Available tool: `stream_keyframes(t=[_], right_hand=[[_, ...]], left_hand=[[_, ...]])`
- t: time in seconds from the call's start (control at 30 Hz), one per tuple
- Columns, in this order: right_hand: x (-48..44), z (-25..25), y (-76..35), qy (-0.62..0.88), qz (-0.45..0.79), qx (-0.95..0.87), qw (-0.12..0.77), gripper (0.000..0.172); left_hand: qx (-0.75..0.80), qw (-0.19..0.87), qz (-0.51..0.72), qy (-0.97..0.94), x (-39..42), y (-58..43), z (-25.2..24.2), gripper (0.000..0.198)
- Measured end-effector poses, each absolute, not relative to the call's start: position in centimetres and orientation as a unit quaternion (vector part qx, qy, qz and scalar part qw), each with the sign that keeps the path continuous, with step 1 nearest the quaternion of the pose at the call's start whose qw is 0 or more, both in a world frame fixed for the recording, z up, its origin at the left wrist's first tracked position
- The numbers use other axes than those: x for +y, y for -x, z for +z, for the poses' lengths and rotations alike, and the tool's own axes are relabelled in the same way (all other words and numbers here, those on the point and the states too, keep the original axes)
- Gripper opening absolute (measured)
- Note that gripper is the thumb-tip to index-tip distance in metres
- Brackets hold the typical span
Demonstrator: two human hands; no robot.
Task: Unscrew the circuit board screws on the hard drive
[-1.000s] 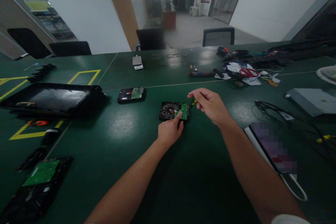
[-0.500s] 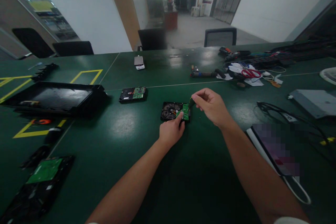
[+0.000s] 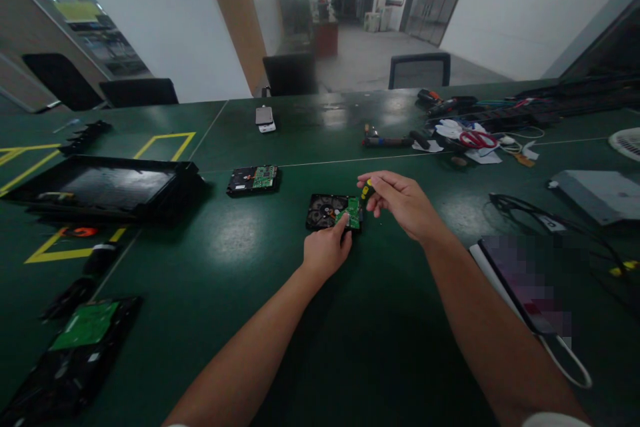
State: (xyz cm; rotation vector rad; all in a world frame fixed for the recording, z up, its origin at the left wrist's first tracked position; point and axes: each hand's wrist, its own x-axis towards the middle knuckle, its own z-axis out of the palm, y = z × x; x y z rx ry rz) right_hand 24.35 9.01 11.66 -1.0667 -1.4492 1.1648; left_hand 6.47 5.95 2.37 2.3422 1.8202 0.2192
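A hard drive (image 3: 323, 211) lies flat on the table before me, its green circuit board (image 3: 354, 205) facing up at the right end. My left hand (image 3: 327, 250) steadies it, index finger pressed on the board and thumb by the near edge; the other fingers are curled. In my right hand (image 3: 397, 200) is a small yellow and black screwdriver (image 3: 369, 189), pinched by its handle and tilted over the board's right end. The screwdriver's tip is too small to make out.
Another hard drive (image 3: 253, 180) lies to the left, a larger board-bearing unit (image 3: 87, 327) at near left. A black tray (image 3: 105, 187) sits beyond. To the right are a tablet-like device (image 3: 520, 280), a cable (image 3: 530, 210) and a grey box (image 3: 600, 195). Red-handled scissors (image 3: 479, 139) lie farther back.
My right hand's fingers have shifted and opened somewhat around the screwdriver, so its yellow handle now shows. My left hand and the hard drive have stayed in place.
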Motion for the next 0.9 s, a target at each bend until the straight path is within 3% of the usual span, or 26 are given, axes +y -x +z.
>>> stream_keyframes(t=[0.4, 0.6, 0.9], right_hand=[[9.17, 10.97, -24.74, 0.512, 0.348, -0.625, 0.476, 0.027], [9.18, 11.16, -24.65, 0.49, 0.39, -0.618, 0.475, 0.024], [9.21, 11.27, -24.21, 0.45, 0.448, -0.599, 0.489, 0.035]], left_hand=[[0.61, 0.083, 0.07, -0.785, 6.04, -6.49, 2.45, 0.054], [0.61, 0.083, 0.067, -0.786, 5.97, -6.48, 2.59, 0.054], [0.608, 0.078, 0.078, -0.786, 5.96, -6.45, 2.24, 0.054]])
